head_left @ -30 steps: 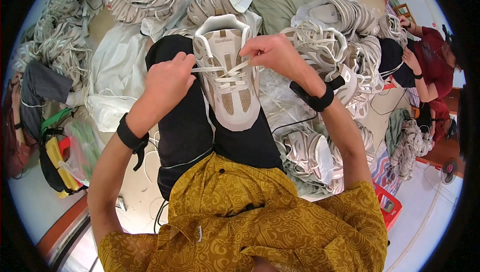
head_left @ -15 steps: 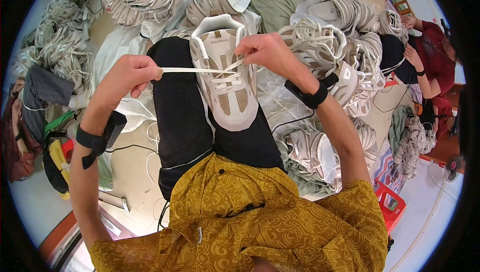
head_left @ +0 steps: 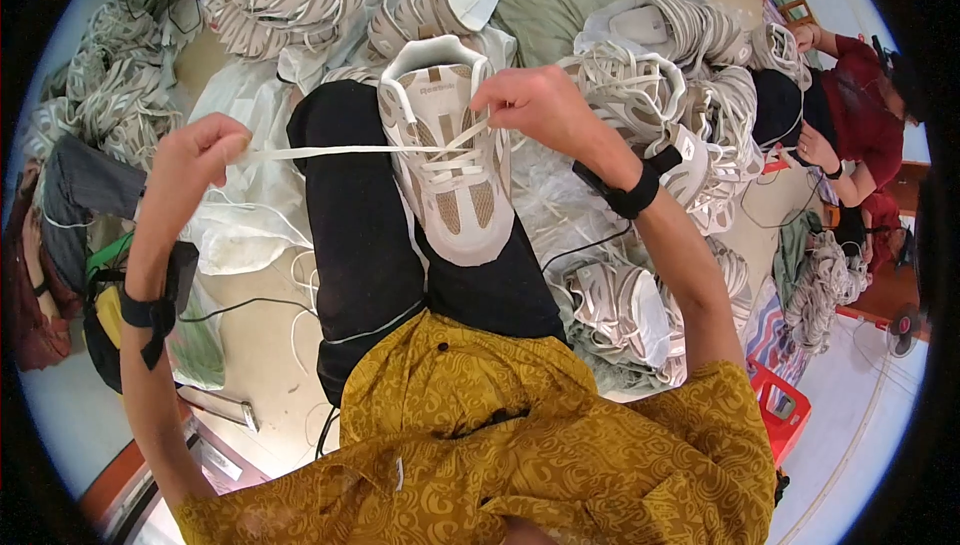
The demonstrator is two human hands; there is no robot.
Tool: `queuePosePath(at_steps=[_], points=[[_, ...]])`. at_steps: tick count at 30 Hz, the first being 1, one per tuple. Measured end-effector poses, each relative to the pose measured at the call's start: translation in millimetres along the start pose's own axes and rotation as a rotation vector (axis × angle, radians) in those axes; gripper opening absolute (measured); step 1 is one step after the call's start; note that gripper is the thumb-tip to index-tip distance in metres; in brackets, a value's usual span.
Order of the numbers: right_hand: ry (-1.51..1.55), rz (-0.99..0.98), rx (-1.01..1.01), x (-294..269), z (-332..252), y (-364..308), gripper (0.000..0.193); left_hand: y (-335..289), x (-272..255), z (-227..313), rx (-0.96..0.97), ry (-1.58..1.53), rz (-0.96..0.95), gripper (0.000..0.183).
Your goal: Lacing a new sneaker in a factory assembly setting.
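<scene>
Beige and white, a sneaker (head_left: pixel 452 197) rests on a person's black trousers (head_left: pixel 360 210), toe toward the wearer, between the two hands. Well to its left, the left hand (head_left: pixel 192 163) pinches a pale lace (head_left: pixel 335 151), thumb and forefinger pressed together, the strand drawn nearly level from the eyelets. The right hand (head_left: pixel 542 115) is at the shoe's upper right edge, thumb and forefinger closed on a short stretch of lace, its other fingers curled.
</scene>
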State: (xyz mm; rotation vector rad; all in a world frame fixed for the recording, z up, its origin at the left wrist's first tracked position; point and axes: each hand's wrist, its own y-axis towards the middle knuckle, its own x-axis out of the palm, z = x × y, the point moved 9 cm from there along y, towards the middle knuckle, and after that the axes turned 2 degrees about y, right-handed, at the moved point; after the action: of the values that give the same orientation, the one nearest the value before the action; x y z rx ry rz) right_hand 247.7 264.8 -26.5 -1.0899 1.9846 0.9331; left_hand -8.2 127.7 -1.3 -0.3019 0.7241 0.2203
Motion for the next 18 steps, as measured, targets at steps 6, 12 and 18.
queuePosePath(at_steps=[6, 12, 18], points=[[0.007, -0.012, 0.004, 4.8, 1.8, 1.2, 0.016, -11.1, -0.5, 1.3, 0.019, 0.241, -0.133, 0.012], [0.036, -0.009, 0.023, 5.1, 2.7, -2.4, 0.017, -13.1, 12.2, 14.6, 0.237, 0.727, 0.063, 0.018], [0.022, -0.009, 0.022, 0.8, -3.0, -1.1, 0.018, -27.6, 105.6, 87.5, 0.731, 0.492, 0.147, 0.030]])
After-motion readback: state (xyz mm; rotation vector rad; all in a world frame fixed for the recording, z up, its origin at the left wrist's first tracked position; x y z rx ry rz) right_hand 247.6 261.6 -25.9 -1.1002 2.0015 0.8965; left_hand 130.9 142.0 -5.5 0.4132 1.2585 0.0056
